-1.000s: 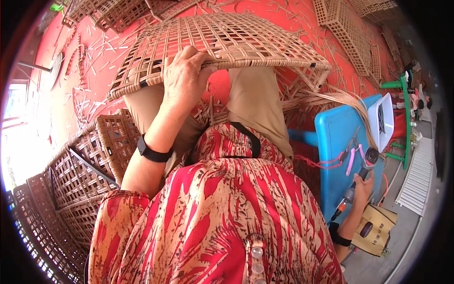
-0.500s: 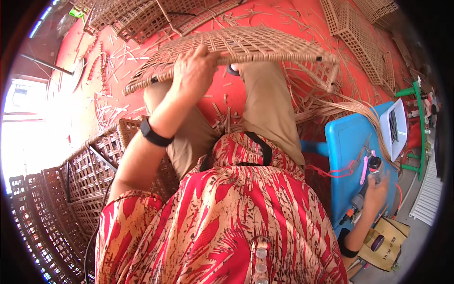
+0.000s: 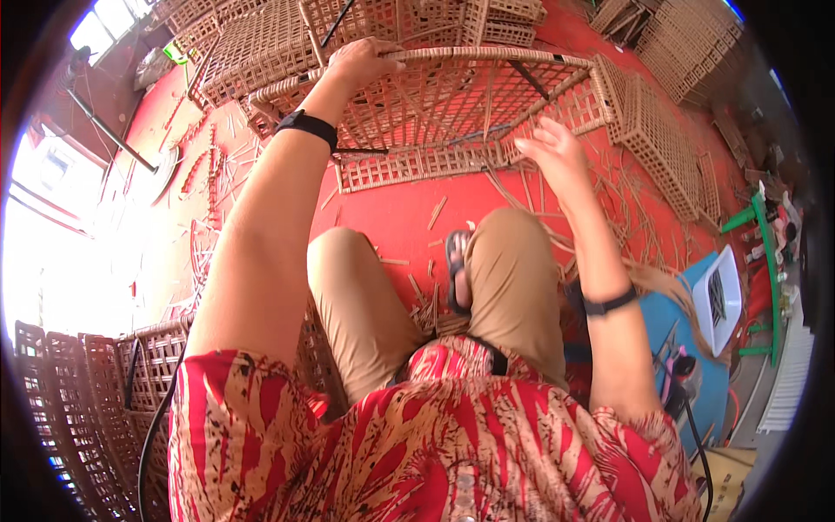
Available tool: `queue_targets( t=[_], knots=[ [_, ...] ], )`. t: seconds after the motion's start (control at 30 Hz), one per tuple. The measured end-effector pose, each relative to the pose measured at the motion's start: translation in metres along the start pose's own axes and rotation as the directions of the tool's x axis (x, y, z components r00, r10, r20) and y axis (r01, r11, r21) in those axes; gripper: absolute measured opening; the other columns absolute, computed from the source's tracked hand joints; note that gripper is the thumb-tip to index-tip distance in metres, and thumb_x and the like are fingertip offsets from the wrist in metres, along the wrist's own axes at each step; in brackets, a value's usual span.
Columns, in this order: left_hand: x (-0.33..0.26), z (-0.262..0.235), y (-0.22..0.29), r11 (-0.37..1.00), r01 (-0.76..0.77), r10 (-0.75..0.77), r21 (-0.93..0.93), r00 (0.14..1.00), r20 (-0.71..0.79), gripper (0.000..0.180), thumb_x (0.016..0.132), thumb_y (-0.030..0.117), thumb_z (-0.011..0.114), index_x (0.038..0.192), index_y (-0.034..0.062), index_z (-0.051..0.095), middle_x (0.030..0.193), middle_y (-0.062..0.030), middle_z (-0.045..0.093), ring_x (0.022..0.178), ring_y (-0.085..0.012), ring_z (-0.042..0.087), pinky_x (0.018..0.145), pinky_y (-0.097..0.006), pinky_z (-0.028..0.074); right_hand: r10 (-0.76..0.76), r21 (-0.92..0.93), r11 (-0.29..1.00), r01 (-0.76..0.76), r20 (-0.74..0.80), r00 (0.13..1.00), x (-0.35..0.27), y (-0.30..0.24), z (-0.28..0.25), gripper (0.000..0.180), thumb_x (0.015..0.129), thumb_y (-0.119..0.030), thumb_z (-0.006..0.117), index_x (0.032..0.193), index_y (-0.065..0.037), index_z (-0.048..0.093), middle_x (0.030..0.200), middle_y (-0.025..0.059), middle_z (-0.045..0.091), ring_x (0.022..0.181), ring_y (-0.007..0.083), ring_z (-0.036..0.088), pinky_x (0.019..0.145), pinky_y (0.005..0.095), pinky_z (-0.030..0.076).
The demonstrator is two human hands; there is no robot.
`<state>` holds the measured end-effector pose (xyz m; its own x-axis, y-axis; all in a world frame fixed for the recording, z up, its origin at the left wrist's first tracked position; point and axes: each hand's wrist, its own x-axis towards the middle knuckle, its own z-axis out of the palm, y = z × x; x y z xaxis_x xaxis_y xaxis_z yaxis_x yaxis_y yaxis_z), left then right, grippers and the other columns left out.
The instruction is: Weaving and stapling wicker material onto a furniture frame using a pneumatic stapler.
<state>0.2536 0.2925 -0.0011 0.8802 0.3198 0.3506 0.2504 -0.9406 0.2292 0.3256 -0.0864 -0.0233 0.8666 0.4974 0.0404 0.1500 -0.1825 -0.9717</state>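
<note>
A woven rattan piece (image 3: 426, 100) with an open lattice and a bound rim stands tilted up in front of my knees. My left hand (image 3: 361, 65) is closed over its upper rim, left of the middle. My right hand (image 3: 561, 161) is raised at its right side with nothing in it. The fingers look apart, though slightly smeared by motion. Whether its fingertips touch the lattice I cannot tell.
At right stands a blue stool (image 3: 670, 326) with tools, a bundle of strands and a white tray (image 3: 719, 296). A green stand (image 3: 765, 261) is beyond it. More woven pieces (image 3: 665, 143) lie right, behind and left. Offcuts litter the red floor.
The rattan piece has been tipped up and pushed farther away, my left hand staying on its rim. My right hand has left the tools on the stool and come up beside the piece.
</note>
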Motion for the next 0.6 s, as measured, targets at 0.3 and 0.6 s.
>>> queue_targets(
  t=[0.3,0.6],
  knots=[
    [0.088,0.001,-0.047,0.998,0.05,-0.046,-0.041,0.994,0.1,0.058,0.088,0.054,0.073,0.134,0.0189,0.07,0.13,-0.0178,0.069,0.125,-0.0289,0.064,0.109,-0.042,0.049,-0.006,0.279,0.959,-0.044,0.175,0.984,0.175,0.133,0.131,0.105,0.083,-0.042,0.085,0.154,0.009,0.028,0.138,0.0257,0.059,0.127,0.0294,0.06,0.106,0.0432,0.049],
    [0.203,0.004,-0.132,0.92,0.166,-0.057,-0.356,0.953,0.297,0.061,0.094,0.05,0.069,0.147,0.0214,0.058,0.14,-0.013,0.064,0.128,-0.0321,0.062,0.11,-0.043,0.047,0.036,-0.038,0.975,-0.22,0.999,-0.016,-0.082,0.09,0.356,0.031,0.087,-0.01,0.07,0.116,-0.001,0.072,0.093,0.0128,0.076,0.086,0.0179,0.073,0.073,0.0324,0.059]
  ],
)
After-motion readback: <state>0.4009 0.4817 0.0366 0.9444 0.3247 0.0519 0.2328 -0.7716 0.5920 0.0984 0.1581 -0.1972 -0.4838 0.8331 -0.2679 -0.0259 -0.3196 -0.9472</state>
